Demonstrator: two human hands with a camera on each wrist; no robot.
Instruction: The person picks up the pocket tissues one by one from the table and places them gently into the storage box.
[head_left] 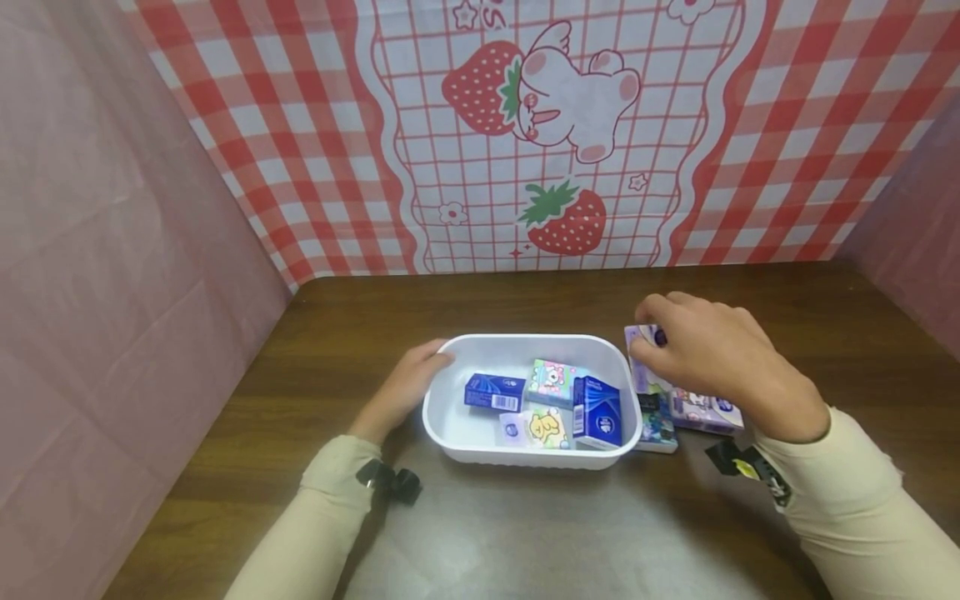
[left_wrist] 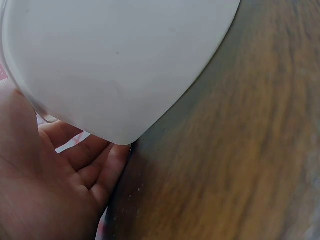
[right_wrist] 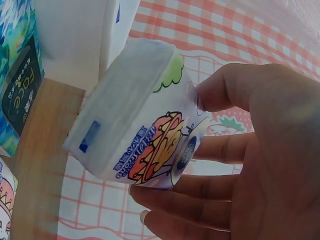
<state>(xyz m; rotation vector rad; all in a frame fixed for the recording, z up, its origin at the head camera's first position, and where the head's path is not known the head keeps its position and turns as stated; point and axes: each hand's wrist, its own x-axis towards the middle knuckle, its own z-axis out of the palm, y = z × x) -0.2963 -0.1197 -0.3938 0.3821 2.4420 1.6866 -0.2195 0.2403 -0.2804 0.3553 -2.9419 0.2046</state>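
Observation:
A white plastic basin with a rounded rim stands on the table. My left hand holds its left end, thumb over the rim, fingers against the outer wall in the left wrist view. Inside lie small packs: a blue tissue pack, another blue tissue pack, a pastel cartoon pack and a pack with a yellow figure. Right of the basin, my right hand grips a white-and-purple tissue pack with a hot dog cartoon, between thumb and fingers.
Beside the basin's right end lie a dark blue-green pack and a purple-and-white cartoon pack. Behind the brown wooden table hangs a red-checked strawberry cloth. Pink fabric hangs at the left.

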